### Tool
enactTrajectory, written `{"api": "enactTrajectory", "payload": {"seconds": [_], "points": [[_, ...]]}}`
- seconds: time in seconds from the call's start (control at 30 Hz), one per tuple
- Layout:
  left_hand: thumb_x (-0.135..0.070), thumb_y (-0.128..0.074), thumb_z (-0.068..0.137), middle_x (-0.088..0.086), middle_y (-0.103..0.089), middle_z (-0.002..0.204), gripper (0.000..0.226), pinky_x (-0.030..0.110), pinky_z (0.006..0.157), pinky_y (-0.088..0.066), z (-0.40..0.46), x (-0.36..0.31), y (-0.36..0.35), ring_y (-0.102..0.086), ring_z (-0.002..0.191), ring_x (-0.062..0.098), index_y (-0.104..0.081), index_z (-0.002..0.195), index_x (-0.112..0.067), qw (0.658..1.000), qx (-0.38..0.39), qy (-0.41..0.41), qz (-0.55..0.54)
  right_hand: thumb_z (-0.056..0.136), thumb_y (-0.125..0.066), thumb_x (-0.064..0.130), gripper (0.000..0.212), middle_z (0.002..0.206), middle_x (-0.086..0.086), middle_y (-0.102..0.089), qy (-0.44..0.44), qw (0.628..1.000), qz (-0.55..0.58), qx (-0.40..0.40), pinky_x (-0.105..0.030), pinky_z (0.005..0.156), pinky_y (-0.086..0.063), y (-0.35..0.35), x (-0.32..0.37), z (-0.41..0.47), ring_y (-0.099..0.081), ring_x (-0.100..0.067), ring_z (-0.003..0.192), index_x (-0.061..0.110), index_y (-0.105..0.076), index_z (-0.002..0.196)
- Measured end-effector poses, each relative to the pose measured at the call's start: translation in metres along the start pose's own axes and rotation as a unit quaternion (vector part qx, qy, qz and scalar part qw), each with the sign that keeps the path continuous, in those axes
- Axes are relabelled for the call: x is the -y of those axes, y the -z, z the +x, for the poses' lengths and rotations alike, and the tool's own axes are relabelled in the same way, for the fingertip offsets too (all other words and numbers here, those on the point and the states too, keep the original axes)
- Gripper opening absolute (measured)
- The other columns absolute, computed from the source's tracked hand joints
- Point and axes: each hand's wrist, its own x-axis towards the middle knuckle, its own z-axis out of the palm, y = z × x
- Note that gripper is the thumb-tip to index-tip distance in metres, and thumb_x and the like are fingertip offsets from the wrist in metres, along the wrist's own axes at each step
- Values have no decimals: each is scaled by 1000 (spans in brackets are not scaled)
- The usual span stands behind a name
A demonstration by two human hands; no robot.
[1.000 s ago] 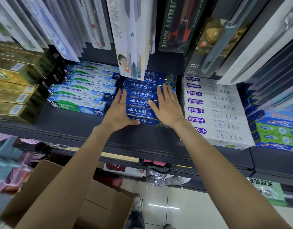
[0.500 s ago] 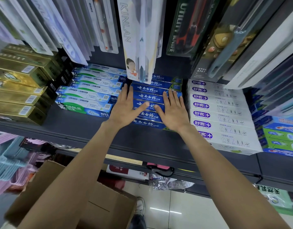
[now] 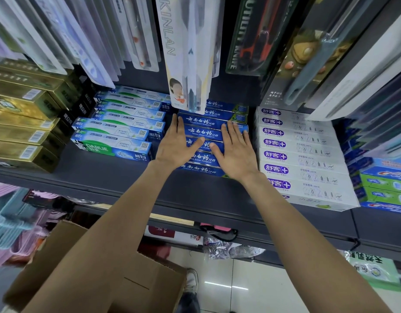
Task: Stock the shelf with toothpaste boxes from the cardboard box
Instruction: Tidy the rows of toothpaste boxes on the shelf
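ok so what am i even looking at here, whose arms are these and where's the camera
There is no machine here. The camera is worn on a person's head and looks forward and down, so the two bare arms reaching away from you are that person's own.

The left hand and right hand lie flat, fingers straight, on a stack of dark blue toothpaste boxes on a dark shelf. Neither hand grips anything; they seem to be pressing or squaring up the stack.

Left of that stack are light blue and green toothpaste boxes, then gold boxes. Right of it are white boxes with purple labels. Packaged goods hang above. At the bottom, under the left arm, is the cardboard box on the floor.
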Motion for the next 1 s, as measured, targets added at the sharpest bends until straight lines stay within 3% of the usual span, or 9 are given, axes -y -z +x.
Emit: {"api": "enactTrajectory", "payload": {"seconds": [0.17, 0.27, 0.4, 0.5, 0.6, 0.73, 0.83, 0.93, 1.0], "points": [[-63, -38, 90, 11, -2, 159, 90, 35, 114, -21, 2, -3, 1, -12, 145, 23, -6, 151, -6, 999, -5, 3, 45, 97, -17, 55, 70, 159, -6, 0, 4, 1000, -4, 1, -36, 119, 5, 0, -1, 1, 5, -16, 147, 12, -3, 151], [-55, -32, 95, 16, -17, 155, 74, 35, 113, -22, -9, -9, 6, -22, 139, 29, -18, 149, -6, 990, -53, -31, 127, 98, -19, 53, 68, 159, -7, -3, 4, 1000, -9, 10, -38, 119, 5, 6, -1, 0, 3, -18, 147, 11, -7, 151], [-41, -39, 96, 10, -58, 126, 47, 37, 97, -41, -52, 8, 21, -49, 116, 28, -55, 127, -10, 984, -145, -75, 64, 99, -35, 40, 52, 154, -13, -25, 62, 997, 5, -53, -43, 118, -4, 17, 23, -19, -11, -28, 145, 11, -36, 143], [-35, -42, 89, 2, -68, 103, 38, 36, 83, -46, -90, 47, 37, -60, 96, 26, -67, 109, -16, 969, -235, -63, 34, 96, -47, 28, 38, 146, -11, -41, 141, 985, 58, -75, -39, 115, -15, 19, 62, -38, -26, -31, 139, 12, -55, 130], [-34, -44, 87, 1, -66, 106, 36, 35, 82, -43, -112, 94, 54, -57, 98, 25, -65, 112, -18, 964, -264, -1, 36, 97, -46, 25, 39, 148, -8, -38, 183, 975, 117, -43, -36, 113, -20, 20, 105, -35, -27, -27, 138, 12, -51, 133], [-38, -43, 88, 10, -55, 128, 47, 42, 99, -38, -103, 144, 74, -49, 118, 32, -55, 126, -12, 969, -244, 35, 37, 99, -40, 31, 49, 155, -12, -18, 156, 979, 128, -5, -41, 114, -21, 7, 146, 5, -16, -30, 142, 12, -33, 144], [-41, -46, 94, 19, -39, 144, 54, 43, 112, -24, -81, 160, 84, -33, 135, 36, -43, 138, -9, 973, -214, 48, 67, 100, -38, 34, 54, 157, -18, -3, 116, 986, 119, 10, -46, 117, -15, -4, 163, 38, -2, -36, 144, 9, -26, 147], [-50, -37, 96, 18, -17, 155, 64, 37, 117, -8, -57, 169, 88, -12, 145, 31, -27, 148, -14, 975, -184, 96, 78, 100, -31, 42, 60, 156, -22, 4, 72, 992, 103, 26, -48, 118, -5, -8, 177, 62, 8, -40, 143, 10, -18, 150], [-56, -35, 94, 17, -10, 157, 68, 38, 116, -10, -43, 176, 87, -9, 145, 30, -22, 149, -17, 978, -160, 118, 57, 99, -28, 49, 64, 156, -23, 6, 49, 996, 74, 30, -50, 117, -2, -13, 186, 72, 7, -43, 142, 13, -16, 150]]}}
